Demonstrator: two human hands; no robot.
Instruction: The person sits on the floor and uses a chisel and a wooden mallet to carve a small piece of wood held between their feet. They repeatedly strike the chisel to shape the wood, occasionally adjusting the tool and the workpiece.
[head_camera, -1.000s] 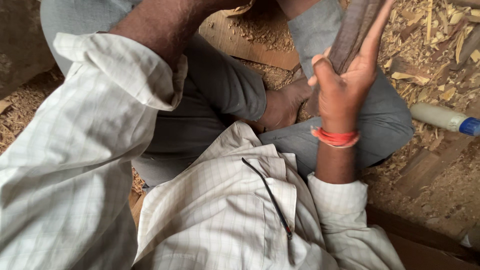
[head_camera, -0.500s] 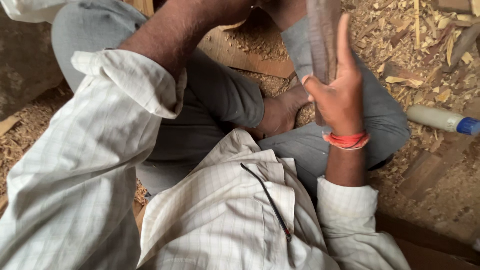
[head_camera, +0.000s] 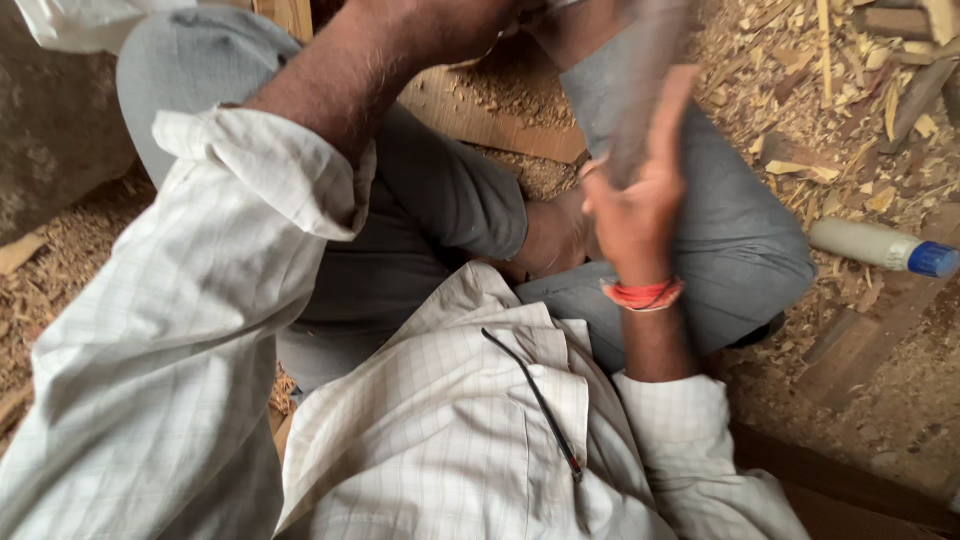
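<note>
Floor (head_camera: 900, 400) strewn with wood shavings (head_camera: 800, 90); bottle (head_camera: 880, 247) lies there.

We are seeing one package only: a pale cylindrical plastic bottle (head_camera: 880, 246) with a blue cap, lying on its side among wood shavings (head_camera: 850, 120) at the right edge, cap pointing right.
</note>
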